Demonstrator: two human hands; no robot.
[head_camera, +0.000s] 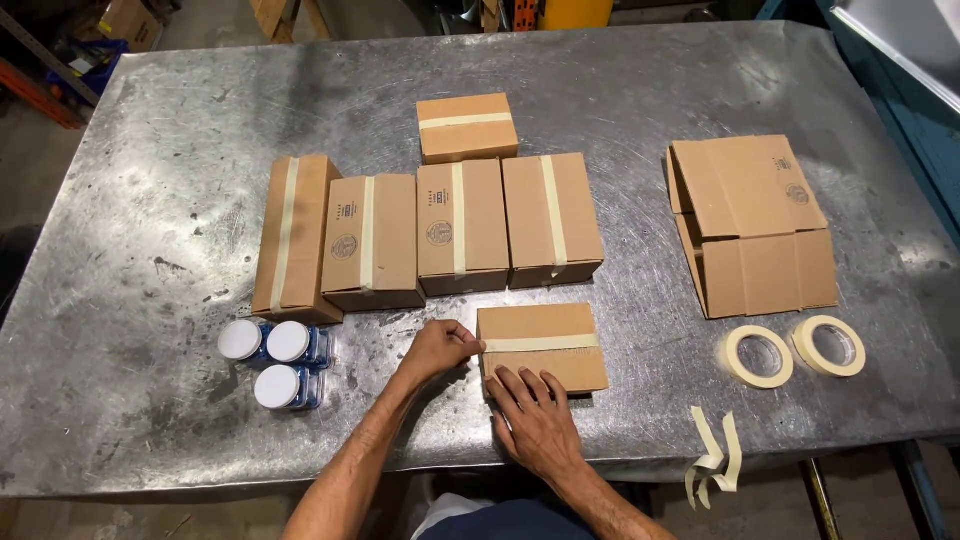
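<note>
Big steel table (150, 200) holds everything; the taped cardboard box (543, 347) sits near its front edge, just in front of a row of four sealed boxes (430, 235), long axis running left to right, tape strip (540, 343) along that same line; flattened cartons (752, 225) lie well off to the box's right, two tape rolls (792, 352) closer in; left hand (438, 348) pinches the tape's end at the box's left edge, fingers curled tight; right hand (537, 420) lies flat and spread open, fingertips pressing the box's front edge; three white-capped jars (275, 352) sit to the box's left.
</note>
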